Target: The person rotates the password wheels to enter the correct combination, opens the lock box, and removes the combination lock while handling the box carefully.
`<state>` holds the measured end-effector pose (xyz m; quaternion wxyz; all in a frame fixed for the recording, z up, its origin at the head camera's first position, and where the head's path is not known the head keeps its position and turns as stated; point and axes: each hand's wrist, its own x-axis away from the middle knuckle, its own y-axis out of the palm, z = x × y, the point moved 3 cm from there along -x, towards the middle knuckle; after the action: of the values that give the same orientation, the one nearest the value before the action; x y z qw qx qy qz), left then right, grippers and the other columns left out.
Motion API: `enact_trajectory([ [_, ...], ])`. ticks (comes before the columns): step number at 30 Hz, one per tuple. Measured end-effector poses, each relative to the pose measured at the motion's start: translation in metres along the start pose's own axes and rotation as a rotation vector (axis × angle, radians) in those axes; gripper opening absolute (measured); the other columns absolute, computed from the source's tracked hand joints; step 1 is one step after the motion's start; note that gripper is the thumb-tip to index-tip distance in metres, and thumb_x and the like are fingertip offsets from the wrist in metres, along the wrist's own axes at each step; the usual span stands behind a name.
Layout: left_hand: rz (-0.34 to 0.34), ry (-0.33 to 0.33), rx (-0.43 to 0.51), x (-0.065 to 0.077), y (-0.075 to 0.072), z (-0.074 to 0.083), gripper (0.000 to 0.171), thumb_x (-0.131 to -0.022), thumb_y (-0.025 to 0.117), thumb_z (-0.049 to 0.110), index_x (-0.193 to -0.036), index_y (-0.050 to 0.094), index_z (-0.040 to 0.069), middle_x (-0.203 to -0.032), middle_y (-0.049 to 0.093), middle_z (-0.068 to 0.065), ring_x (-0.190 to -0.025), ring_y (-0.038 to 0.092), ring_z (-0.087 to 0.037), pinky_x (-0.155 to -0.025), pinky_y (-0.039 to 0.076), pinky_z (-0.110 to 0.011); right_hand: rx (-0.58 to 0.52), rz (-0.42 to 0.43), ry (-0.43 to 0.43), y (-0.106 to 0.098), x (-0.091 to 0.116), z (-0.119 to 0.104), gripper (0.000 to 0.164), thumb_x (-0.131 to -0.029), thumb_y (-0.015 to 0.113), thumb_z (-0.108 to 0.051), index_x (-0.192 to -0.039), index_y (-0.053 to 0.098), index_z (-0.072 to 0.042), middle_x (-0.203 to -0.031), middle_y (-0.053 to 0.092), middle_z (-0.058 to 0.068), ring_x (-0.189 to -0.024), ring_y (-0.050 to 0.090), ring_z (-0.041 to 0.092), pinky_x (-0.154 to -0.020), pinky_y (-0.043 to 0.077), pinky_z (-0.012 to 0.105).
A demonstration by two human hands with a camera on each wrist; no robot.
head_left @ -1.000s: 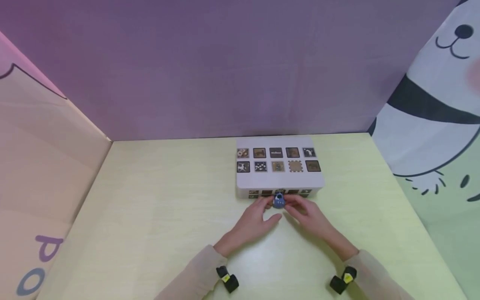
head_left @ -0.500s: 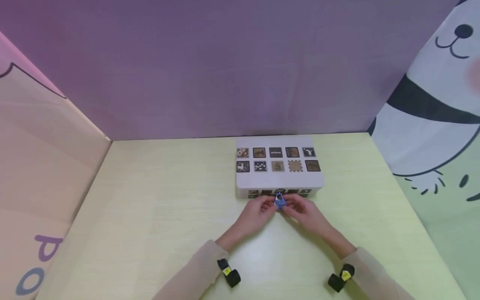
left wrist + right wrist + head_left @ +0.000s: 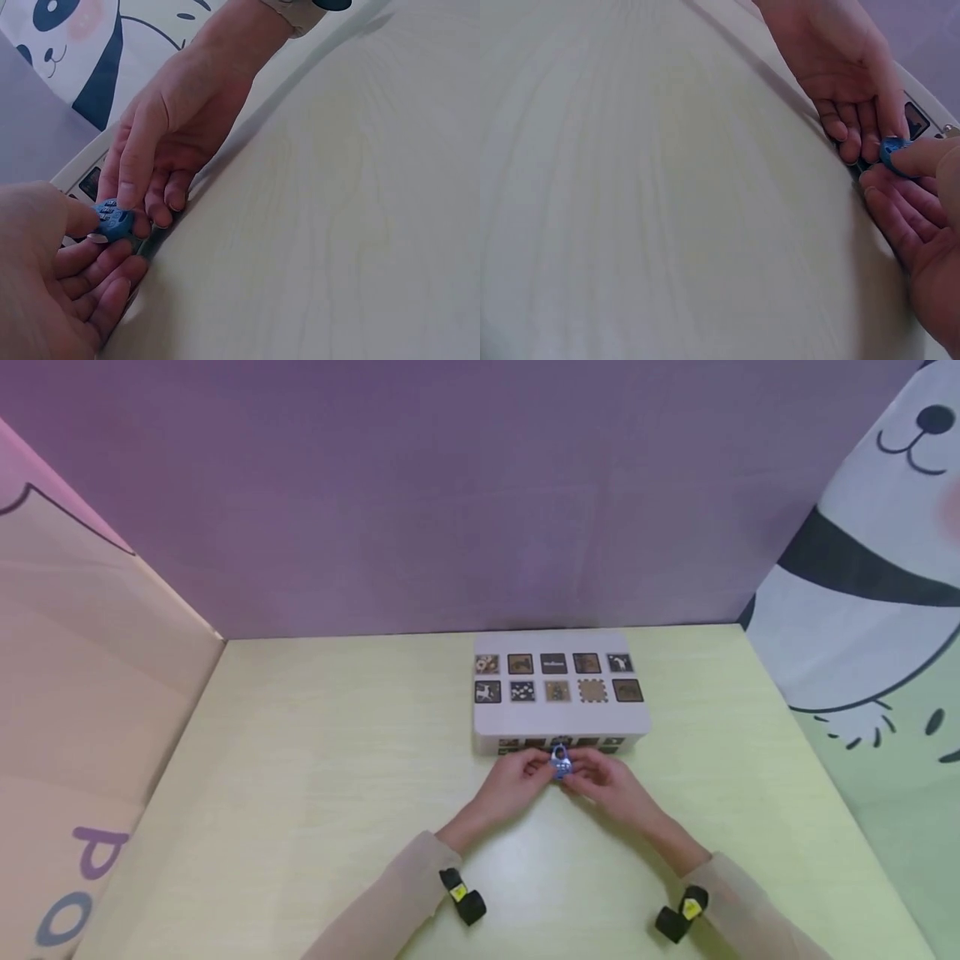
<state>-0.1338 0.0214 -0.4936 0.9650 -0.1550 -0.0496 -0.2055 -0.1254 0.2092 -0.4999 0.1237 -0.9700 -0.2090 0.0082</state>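
A small blue combination padlock [image 3: 560,766] is at the front face of a white box [image 3: 558,720] printed with little square pictures. My left hand [image 3: 512,787] pinches the padlock's left side with thumb and fingers. From the other side my right hand [image 3: 611,787] pinches it too. Number dials show on the blue padlock [image 3: 114,219] in the left wrist view, between the two thumbs. In the right wrist view the blue padlock [image 3: 891,150] is partly covered by a thumb. Whether its shackle passes through the box's latch cannot be made out.
The box stands on a pale wooden table [image 3: 337,735], near the purple back panel [image 3: 480,510]. Printed side panels, one with a panda [image 3: 862,543], border the table. A black band with a small block [image 3: 462,897] is on each sleeve.
My left thumb, held away from the padlock a second ago, has come in against it. The padlock has tilted so more of its face and shackle shows. The box has stayed in place.
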Motion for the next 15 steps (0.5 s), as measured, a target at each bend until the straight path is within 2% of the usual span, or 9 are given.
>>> enact_trajectory([
  [9, 0.003, -0.009, -0.037, -0.0021, 0.0002, 0.0023, 0.027, -0.103, 0.062, 0.027, -0.118, 0.071, 0.005, -0.108, 0.074, -0.004, -0.095, 0.067, -0.011, -0.087, 0.056, -0.028, -0.035, 0.016, -0.010, -0.0003, -0.0005, 0.0061, 0.037, -0.094, 0.065, 0.007, -0.128, 0.053, 0.016, -0.107, 0.067, 0.027, -0.093, 0.068, 0.009, -0.085, 0.058, 0.023],
  [15, -0.005, -0.017, -0.041, -0.0038, 0.0014, 0.0016, 0.026, -0.104, 0.061, 0.024, -0.118, 0.071, 0.005, -0.110, 0.074, -0.006, -0.099, 0.068, -0.015, -0.091, 0.056, -0.032, -0.008, 0.065, 0.035, 0.0003, 0.0002, 0.0102, 0.037, -0.095, 0.066, 0.003, -0.128, 0.055, 0.013, -0.107, 0.067, 0.023, -0.092, 0.066, 0.008, -0.084, 0.057, 0.021],
])
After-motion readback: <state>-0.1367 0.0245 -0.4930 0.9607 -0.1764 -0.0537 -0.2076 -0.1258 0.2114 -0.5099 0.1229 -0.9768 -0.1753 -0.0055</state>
